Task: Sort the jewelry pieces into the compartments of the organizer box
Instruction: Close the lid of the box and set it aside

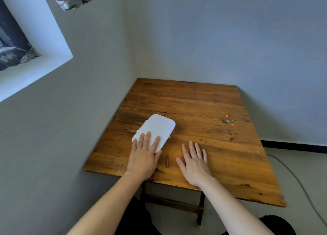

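Resting my left hand (pixel 144 156), fingers apart, on the closed white organizer box (pixel 155 128); my right hand (pixel 193 162) is lying spread on the table (pixel 203 100), a gold necklace (pixel 223 113) far beyond it.

Single head-worn wide-angle view, looking forward and steeply down over the tabletop (pixel 203 128). Near edge close below; room corner and walls fill upper frame.

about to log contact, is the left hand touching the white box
Touching: the head view shows the left hand lying flat with its fingers on the closed white box.
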`<action>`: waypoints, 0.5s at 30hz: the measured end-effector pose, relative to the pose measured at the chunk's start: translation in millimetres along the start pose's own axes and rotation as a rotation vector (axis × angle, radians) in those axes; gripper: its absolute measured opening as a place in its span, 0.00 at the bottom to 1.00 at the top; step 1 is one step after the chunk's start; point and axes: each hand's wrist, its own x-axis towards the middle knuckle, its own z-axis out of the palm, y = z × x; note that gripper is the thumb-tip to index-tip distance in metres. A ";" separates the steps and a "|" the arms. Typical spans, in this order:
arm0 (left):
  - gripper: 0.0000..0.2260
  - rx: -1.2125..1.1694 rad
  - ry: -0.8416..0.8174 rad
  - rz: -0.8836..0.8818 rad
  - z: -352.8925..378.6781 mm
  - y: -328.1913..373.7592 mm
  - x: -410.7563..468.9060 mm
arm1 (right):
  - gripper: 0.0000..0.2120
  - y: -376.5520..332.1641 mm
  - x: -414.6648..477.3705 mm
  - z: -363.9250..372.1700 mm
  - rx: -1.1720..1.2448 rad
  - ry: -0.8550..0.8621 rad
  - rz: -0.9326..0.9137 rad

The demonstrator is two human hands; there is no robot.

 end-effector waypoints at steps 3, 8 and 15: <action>0.27 0.010 -0.023 -0.101 -0.7 -18.0 21.2 | 0.36 2.0 -1.4 8.4 -0.059 0.026 -0.014; 0.27 0.028 -0.075 -0.256 -8.1 -55.1 47.6 | 0.36 2.7 0.0 6.2 -0.089 0.000 -0.024; 0.27 0.074 -0.139 -0.384 -16.5 -93.8 66.2 | 0.35 1.6 -0.5 3.9 -0.076 -0.008 -0.034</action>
